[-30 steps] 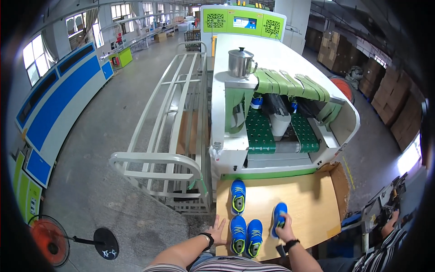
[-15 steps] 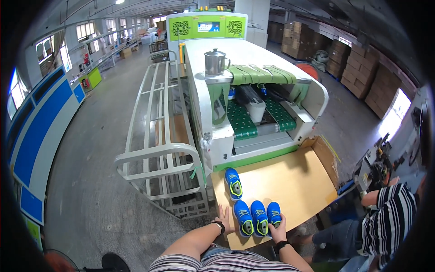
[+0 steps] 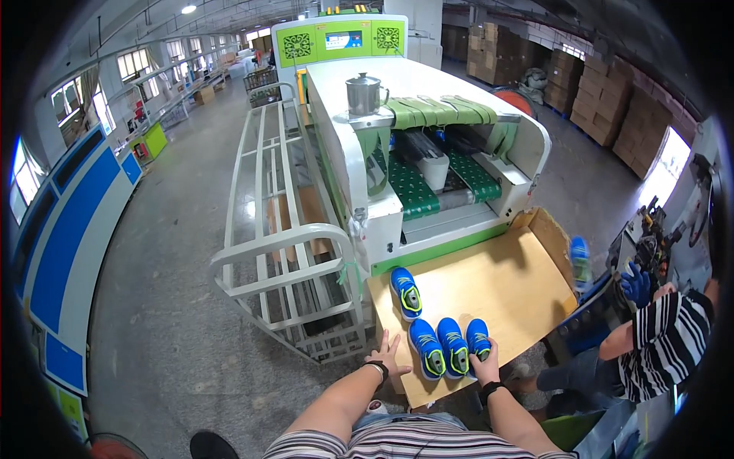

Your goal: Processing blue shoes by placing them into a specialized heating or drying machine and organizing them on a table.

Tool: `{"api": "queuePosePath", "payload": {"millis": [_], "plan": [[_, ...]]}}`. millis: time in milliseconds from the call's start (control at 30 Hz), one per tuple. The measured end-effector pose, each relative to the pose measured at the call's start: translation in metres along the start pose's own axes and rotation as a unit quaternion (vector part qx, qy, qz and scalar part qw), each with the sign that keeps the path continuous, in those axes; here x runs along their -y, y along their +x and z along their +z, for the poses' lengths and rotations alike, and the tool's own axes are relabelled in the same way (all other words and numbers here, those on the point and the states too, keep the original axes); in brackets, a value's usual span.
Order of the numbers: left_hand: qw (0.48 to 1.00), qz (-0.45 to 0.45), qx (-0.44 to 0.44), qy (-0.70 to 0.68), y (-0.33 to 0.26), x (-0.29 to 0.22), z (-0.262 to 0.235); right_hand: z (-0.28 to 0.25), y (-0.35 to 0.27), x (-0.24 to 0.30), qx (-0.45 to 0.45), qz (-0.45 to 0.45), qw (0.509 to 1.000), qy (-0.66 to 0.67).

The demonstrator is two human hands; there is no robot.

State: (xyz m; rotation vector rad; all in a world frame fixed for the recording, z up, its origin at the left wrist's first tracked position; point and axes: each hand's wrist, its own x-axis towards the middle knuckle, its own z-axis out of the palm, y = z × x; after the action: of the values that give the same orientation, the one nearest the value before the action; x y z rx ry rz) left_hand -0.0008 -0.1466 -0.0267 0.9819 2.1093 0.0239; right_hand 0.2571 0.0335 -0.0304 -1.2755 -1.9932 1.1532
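Note:
Three blue sneakers with lime-green trim stand side by side near the front of the tan board (image 3: pixel 505 283): a left one (image 3: pixel 426 346), a middle one (image 3: pixel 453 344) and a right one (image 3: pixel 478 333). My right hand (image 3: pixel 485 364) has its fingers closed around the heel of the right sneaker. Farther back, another blue sneaker (image 3: pixel 406 292) sits by the board's left edge. My left hand (image 3: pixel 388 355) rests at that edge with its fingers spread, beside the left sneaker and holding nothing.
Beyond the board stands a white and green conveyor machine (image 3: pixel 375 176), a metal pot (image 3: pixel 365 95) on top. A metal rack (image 3: pixel 283 237) flanks it at left. At right sits a co-worker in a striped shirt (image 3: pixel 665 344), near a blurred blue shoe (image 3: pixel 579 262) and a blue glove (image 3: pixel 634 284).
The view has shifted, so the board and shoes sit slightly higher and farther right. A blurred blue shoe and a blue glove now show near the co-worker. My right hand remains on the same sneaker.

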Motion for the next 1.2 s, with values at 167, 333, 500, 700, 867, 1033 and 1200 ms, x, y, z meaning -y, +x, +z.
{"api": "queuePosePath", "payload": {"millis": [167,333,500,700,867,1033,1200], "plan": [[1.0,-0.004,-0.013,-0.006,0.002,0.008,0.009,0.004,-0.003,0.001,-0.005,-0.016,1.0,-0.025],[1.0,0.002,0.008,0.012,0.002,0.007,0.008,0.0,-0.007,0.005,-0.007,0.008,1.0,-0.028],[0.992,-0.001,-0.043,0.115,0.011,0.001,-0.001,0.005,-0.003,0.007,-0.037,-0.003,0.998,-0.056],[0.962,0.119,-0.244,0.003,0.046,-0.046,-0.101,-0.019,0.011,0.022,0.034,0.105,0.994,0.007],[0.911,0.236,-0.327,-0.079,0.112,-0.125,-0.156,-0.055,0.029,0.031,0.003,0.164,0.986,0.018],[0.936,0.088,-0.294,-0.17,0.238,-0.186,-0.175,-0.072,0.031,-0.012,-0.037,0.085,0.996,-0.004],[0.952,0.082,-0.164,-0.244,0.29,-0.192,-0.152,-0.066,0.034,-0.025,-0.004,0.066,0.997,-0.039]]}}
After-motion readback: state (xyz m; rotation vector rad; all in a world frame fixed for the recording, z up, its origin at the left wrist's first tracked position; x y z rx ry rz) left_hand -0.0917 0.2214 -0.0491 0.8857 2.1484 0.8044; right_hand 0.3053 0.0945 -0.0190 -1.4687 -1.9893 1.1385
